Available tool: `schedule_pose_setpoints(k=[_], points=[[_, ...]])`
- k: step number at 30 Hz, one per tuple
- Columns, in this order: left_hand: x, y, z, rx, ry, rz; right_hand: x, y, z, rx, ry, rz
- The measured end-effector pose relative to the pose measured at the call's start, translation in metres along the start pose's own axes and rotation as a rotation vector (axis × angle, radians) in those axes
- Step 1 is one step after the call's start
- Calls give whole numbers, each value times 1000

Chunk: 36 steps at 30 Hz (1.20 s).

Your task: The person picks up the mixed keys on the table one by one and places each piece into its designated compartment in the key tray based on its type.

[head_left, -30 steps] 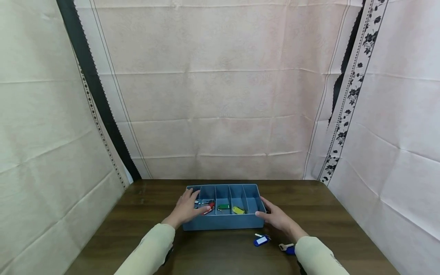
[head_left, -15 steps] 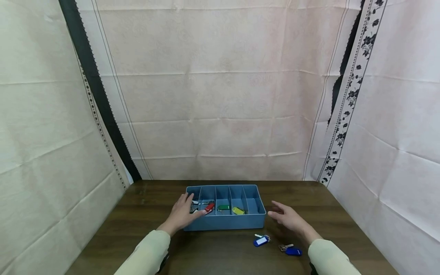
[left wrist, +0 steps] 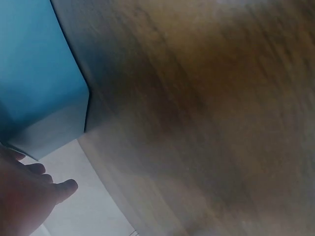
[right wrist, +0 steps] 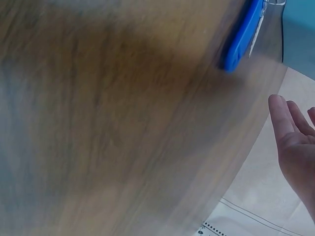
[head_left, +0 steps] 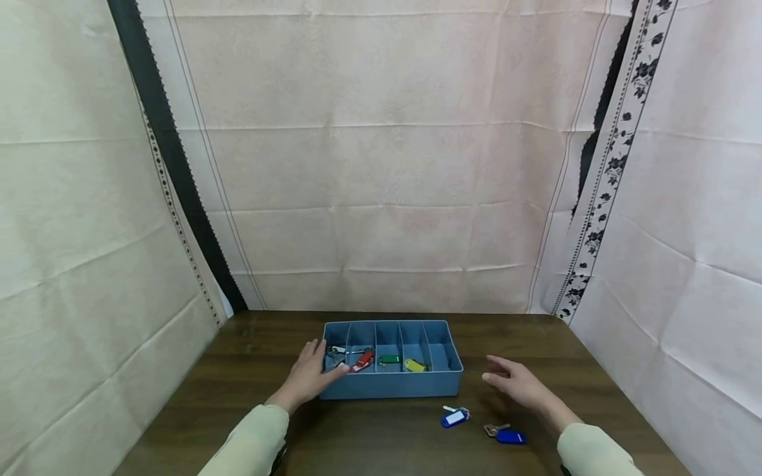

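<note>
A blue divided box (head_left: 393,385) stands on the wooden table. My left hand (head_left: 306,377) is at its left end, fingers relaxed; whether it touches the box I cannot tell. Off to the right of the box, my right hand (head_left: 519,385) hovers with loose fingers, holding nothing. Inside the box are keys (head_left: 337,350) in the leftmost compartment, then a red key tag (head_left: 362,360), a green key tag (head_left: 389,359) and a yellow key tag (head_left: 415,365) in separate compartments. Two blue-tagged keys lie in front: one blue tag (head_left: 455,418) near the box, another blue tag (head_left: 510,436) closer to me.
The brown wooden table (head_left: 381,443) runs back to a pale cloth (head_left: 387,198) hung behind it. More pale cloth hangs along the left side (head_left: 89,264) and the right side (head_left: 684,264).
My right hand has left the box's right end and moved right. My left hand has drawn back left from over the left compartments. The box and keys stay in place.
</note>
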<state>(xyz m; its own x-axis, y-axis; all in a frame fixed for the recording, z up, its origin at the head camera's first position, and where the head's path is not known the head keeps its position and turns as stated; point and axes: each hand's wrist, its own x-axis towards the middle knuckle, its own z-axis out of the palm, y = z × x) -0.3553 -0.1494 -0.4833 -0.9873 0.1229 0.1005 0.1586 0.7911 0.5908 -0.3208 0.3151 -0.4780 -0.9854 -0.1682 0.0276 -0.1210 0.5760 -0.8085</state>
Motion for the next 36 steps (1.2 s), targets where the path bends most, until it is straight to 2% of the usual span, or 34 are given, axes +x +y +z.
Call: schedule_pose_setpoints(k=[8, 13, 21, 27, 31, 36], points=[[-4, -4, -4, -31, 3, -71, -4, 1, -6, -102, -34, -62], [-3, -5, -5, -32, 17, -60, -8, 5, -6, -151, -66, -84], [-4, -6, 2, -52, 18, -70, -24, 11, -7, -157, -123, -152], [-5, -4, 3, -61, 19, -82, -40, 20, -6, -169, -160, -172], [-6, -3, 1, -69, 19, -91, -46, 27, -3, -204, -166, -210], [-7, -4, 0, -76, 17, -97, -49, 32, 2, -235, -135, -278]])
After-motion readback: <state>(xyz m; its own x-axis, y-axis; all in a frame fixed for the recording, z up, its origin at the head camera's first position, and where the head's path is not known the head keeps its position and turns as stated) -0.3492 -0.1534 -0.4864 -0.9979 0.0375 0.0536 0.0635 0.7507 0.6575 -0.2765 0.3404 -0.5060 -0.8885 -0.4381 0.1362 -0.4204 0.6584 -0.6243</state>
